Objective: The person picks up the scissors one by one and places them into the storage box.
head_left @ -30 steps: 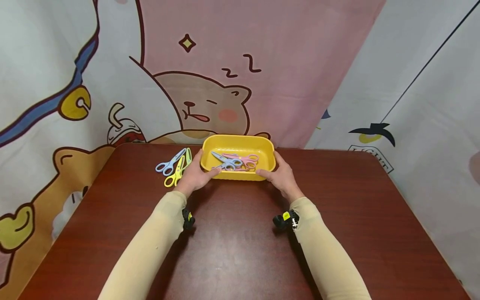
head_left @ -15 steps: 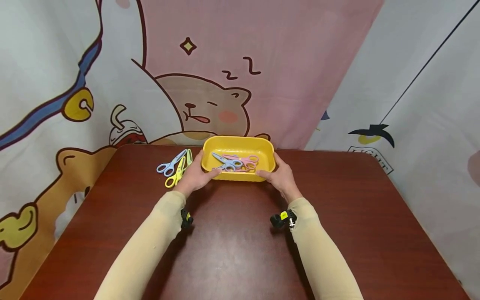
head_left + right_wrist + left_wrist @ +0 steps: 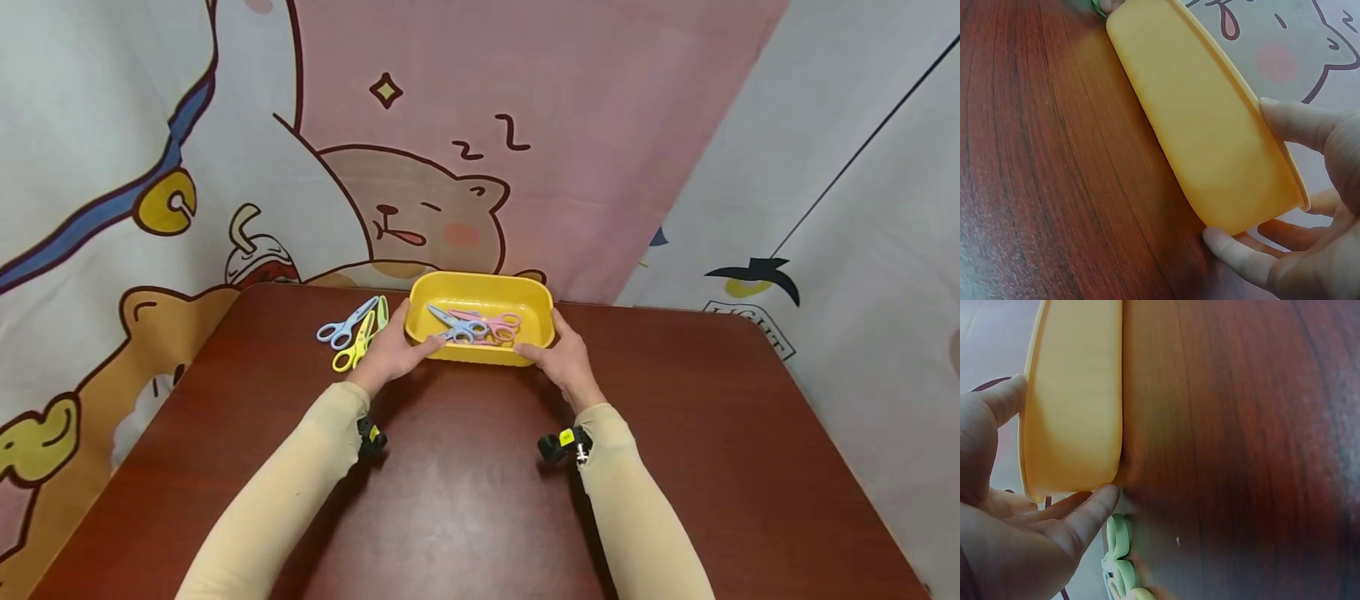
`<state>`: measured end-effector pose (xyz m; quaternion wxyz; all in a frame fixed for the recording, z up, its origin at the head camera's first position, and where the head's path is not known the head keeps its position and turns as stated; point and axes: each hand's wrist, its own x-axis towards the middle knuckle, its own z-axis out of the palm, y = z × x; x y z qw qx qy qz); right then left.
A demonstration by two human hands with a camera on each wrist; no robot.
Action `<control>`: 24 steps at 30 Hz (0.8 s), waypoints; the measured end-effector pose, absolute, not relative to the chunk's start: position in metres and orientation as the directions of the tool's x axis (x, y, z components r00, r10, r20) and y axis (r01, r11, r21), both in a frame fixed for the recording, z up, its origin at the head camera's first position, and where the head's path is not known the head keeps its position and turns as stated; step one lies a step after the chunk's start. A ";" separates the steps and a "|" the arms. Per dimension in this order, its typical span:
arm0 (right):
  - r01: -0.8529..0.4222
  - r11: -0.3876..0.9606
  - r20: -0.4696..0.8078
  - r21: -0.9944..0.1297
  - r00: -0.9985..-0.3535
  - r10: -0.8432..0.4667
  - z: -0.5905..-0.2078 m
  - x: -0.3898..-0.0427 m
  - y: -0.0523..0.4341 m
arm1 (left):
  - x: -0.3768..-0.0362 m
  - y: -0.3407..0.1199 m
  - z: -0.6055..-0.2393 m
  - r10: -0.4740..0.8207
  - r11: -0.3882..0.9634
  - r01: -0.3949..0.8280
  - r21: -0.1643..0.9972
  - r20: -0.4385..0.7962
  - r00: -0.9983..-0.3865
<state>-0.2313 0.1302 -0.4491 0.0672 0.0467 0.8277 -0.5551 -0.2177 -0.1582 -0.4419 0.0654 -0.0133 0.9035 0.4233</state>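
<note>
loose scissors point(image 3: 351, 332) crowd the tray's point(image 3: 480, 352) left (right side open)

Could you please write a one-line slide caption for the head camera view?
Both hands, left hand and right hand, hold a yellow tub of scissors on a brown table.

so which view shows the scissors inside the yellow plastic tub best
The head view: it looks down into the yellow plastic tub at the blue and pink scissors. Both wrist views show only the tub's outer wall, so its contents are hidden.
</note>
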 end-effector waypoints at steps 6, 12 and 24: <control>0.165 0.365 -0.167 -0.916 -0.986 0.025 -0.451 -0.230 0.130 | -0.220 -0.162 -0.441 0.064 0.668 -0.034 0.743 -0.103 -0.993; 0.164 0.368 -0.168 -0.915 -0.986 0.021 -0.452 -0.230 0.132 | -0.218 -0.178 -0.435 0.048 0.700 -0.045 0.713 -0.110 -0.993; 0.173 0.360 -0.180 -0.917 -0.984 0.014 -0.451 -0.232 0.130 | -0.215 -0.226 -0.443 0.007 0.718 0.002 0.697 -0.005 -1.000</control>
